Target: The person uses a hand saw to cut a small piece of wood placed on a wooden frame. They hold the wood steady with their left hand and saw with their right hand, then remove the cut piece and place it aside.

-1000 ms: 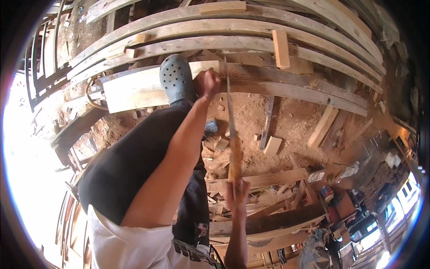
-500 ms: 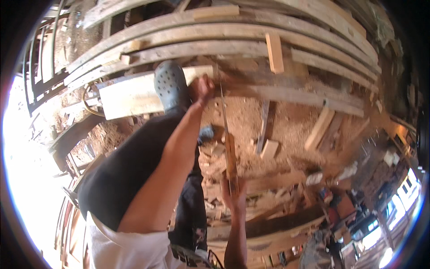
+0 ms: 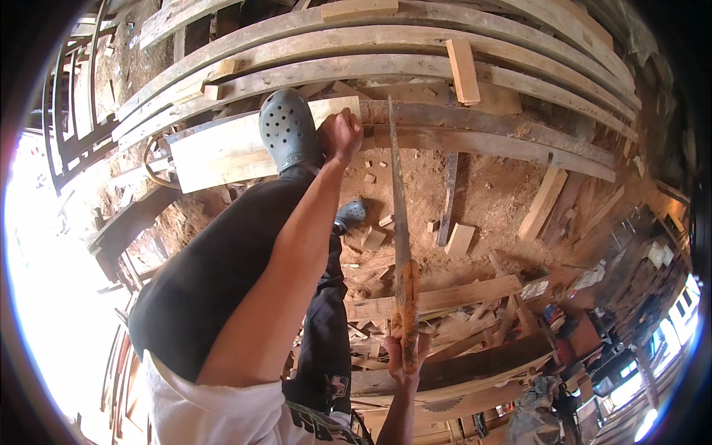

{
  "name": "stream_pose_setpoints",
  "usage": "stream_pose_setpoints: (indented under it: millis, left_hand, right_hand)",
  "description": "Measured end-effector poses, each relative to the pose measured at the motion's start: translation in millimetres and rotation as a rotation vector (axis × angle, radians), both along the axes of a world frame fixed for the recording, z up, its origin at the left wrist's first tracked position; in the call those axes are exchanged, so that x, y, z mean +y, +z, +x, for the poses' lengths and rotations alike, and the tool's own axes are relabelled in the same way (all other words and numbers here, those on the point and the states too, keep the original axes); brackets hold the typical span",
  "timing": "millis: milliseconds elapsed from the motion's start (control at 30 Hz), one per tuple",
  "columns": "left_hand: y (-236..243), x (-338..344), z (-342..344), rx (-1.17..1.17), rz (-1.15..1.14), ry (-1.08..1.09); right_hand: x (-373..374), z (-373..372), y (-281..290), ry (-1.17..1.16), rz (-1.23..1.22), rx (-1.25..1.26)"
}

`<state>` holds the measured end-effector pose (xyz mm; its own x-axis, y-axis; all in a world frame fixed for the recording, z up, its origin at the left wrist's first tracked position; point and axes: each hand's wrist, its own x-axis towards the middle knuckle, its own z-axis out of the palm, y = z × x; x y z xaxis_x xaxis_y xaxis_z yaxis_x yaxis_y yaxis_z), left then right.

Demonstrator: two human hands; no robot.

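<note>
A pale wide board [image 3: 222, 159] lies on a dark beam at the upper left, with a grey-blue clog [image 3: 285, 130] on my foot pressing on it. My left hand [image 3: 341, 137] is closed in a fist on the board's right end; whether anything is inside the fingers is hidden. My right hand [image 3: 408, 352], lower and to the right, is wrapped round the worn wooden handle of a handsaw [image 3: 399, 215]. The long, narrow blade points away from me, its tip reaching over the beam. A small gap shows between the blade and the board's end.
Several long timbers [image 3: 356, 68] run across the far side, with a short wood block [image 3: 463, 72] laid over them. Sawdust and offcuts [image 3: 460, 239] cover the ground. My other clog [image 3: 351, 213] stands there. More planks [image 3: 445, 297] lie near my right arm.
The handsaw has shifted right, away from the board's end, and my right hand has come slightly nearer to me. My left hand and foot remain on the board.
</note>
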<state>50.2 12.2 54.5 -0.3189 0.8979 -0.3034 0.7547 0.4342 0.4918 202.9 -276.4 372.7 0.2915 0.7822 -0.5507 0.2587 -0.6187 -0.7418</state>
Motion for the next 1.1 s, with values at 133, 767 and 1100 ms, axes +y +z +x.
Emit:
stream_pose_setpoints:
  millis: [133,767,1100]
  left_hand:
    - [-0.5,-0.9,0.3,0.015,-0.016,-0.004]
    - [-4.7,-2.1,-0.9,-0.002,0.028,0.068]
    - [-10.5,-1.8,-1.8,-0.039,0.005,0.069]
  right_hand:
    - [0.3,-7.7,-6.3,0.049,0.024,-0.081]
    - [38.1,-26.7,-16.4,0.069,-0.128,0.093]
    - [13.7,-19.1,53.3,0.279,-0.005,-0.228]
